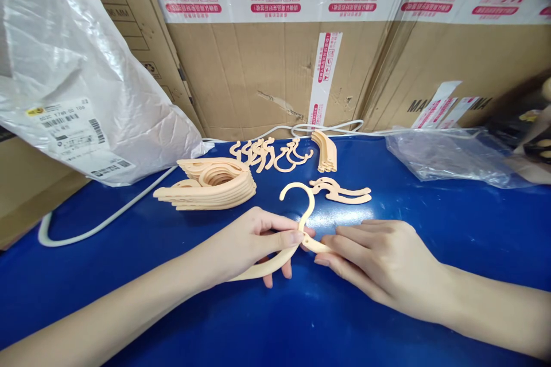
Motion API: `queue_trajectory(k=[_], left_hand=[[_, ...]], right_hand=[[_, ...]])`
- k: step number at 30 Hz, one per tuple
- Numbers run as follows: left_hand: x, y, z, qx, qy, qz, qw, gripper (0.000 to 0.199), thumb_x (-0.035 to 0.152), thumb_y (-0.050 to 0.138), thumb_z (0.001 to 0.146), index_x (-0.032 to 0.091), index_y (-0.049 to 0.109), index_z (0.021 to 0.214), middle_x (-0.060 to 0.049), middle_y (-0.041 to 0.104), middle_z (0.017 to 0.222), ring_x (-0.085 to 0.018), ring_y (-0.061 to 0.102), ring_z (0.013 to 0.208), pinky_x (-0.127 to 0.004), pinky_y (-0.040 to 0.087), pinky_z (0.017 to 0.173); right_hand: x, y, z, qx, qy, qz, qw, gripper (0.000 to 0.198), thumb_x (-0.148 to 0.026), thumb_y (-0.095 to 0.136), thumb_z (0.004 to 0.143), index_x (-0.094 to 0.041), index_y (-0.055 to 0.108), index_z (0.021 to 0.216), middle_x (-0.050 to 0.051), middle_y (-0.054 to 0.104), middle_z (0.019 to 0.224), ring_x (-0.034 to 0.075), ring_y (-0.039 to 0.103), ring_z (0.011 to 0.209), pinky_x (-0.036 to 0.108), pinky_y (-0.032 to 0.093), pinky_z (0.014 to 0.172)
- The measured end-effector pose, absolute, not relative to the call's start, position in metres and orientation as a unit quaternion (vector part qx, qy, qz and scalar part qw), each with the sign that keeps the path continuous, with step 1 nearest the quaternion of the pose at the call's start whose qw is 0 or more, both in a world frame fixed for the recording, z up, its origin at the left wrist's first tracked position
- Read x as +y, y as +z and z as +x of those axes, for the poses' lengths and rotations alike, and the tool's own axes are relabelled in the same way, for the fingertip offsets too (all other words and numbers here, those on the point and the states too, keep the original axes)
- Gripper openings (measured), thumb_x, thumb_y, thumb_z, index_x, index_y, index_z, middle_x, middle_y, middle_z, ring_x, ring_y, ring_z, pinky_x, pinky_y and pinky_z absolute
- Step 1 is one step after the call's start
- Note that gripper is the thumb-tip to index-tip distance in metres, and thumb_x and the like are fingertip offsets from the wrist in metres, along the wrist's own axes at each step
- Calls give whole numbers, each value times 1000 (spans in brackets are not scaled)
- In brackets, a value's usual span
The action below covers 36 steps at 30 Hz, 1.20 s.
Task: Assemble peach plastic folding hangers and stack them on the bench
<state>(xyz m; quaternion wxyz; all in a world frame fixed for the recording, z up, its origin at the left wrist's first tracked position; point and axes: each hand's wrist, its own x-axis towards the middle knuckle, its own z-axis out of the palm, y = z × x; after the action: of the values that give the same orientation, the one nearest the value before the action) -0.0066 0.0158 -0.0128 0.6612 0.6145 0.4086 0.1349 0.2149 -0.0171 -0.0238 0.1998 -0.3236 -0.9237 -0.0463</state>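
Observation:
My left hand [267, 241] pinches a cream plastic hanger [307, 212] just below its hook, which curls up and to the left. One curved arm of the hanger runs out beneath my left palm. My right hand [379, 258] is closed on a short cream hanger arm [316, 245], whose holed end meets the hanger at my left fingertips. Whether the two pieces are joined there I cannot tell. Beyond my hands lie two loose cream hanger arms [344, 192] with notches, close behind the hook.
A stack of folded cream hangers [215, 186] lies left. Several loose hooks [258, 155] and a bundle of curved arms [326, 152] sit at the back of the blue table [275, 332]. Cardboard boxes [258, 74], a white bag [86, 80], a cable [99, 232] and clear plastic [447, 155] surround them.

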Motion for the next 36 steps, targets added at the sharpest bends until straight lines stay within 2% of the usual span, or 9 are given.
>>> queue_trajectory(k=[10, 14, 19, 25, 31, 36], left_hand=[[15, -11, -6, 404, 109, 641, 644, 34, 42, 51, 90, 17, 71, 101, 0, 61, 61, -9, 52, 47, -16, 46, 44], [13, -15, -4, 408, 108, 646, 635, 34, 43, 49, 89, 16, 68, 91, 1, 57, 58, -10, 52, 49, -15, 44, 42], [10, -18, -3, 413, 120, 658, 618, 34, 45, 47, 89, 16, 62, 81, 4, 51, 48, -8, 46, 40, -14, 39, 37], [11, -15, -4, 411, 110, 665, 614, 32, 41, 45, 90, 16, 61, 80, 4, 52, 49, -7, 47, 39, -13, 39, 37], [10, -13, -3, 426, 108, 676, 591, 32, 41, 45, 90, 16, 61, 80, 5, 52, 49, -7, 46, 39, -13, 39, 37], [7, -11, -3, 424, 107, 687, 581, 33, 41, 44, 90, 16, 63, 82, 5, 51, 49, -7, 44, 39, -13, 37, 37]], right_hand=[[-15, -24, 219, -927, -10, -323, 190, 30, -30, 42, 98, -18, 67, 88, -2, 60, 62, 10, 55, 51, 25, 35, 50], [-11, -23, 219, -930, -2, -310, 199, 31, -29, 42, 97, -18, 65, 80, -2, 60, 62, 10, 53, 53, 27, 33, 52], [-6, -21, 218, -919, -38, -315, 234, 26, -32, 48, 93, -17, 59, 74, -1, 55, 61, 13, 48, 56, 28, 32, 56], [-7, -18, 221, -904, -120, -303, 275, 21, -34, 57, 89, -18, 58, 76, 6, 63, 84, 19, 51, 77, 34, 37, 73], [-6, -19, 220, -905, -128, -312, 261, 19, -33, 55, 91, -17, 61, 83, 0, 57, 66, 16, 53, 68, 34, 35, 73], [-4, -19, 220, -906, -110, -307, 270, 20, -32, 56, 91, -15, 59, 82, 1, 58, 69, 15, 54, 69, 32, 36, 72]])
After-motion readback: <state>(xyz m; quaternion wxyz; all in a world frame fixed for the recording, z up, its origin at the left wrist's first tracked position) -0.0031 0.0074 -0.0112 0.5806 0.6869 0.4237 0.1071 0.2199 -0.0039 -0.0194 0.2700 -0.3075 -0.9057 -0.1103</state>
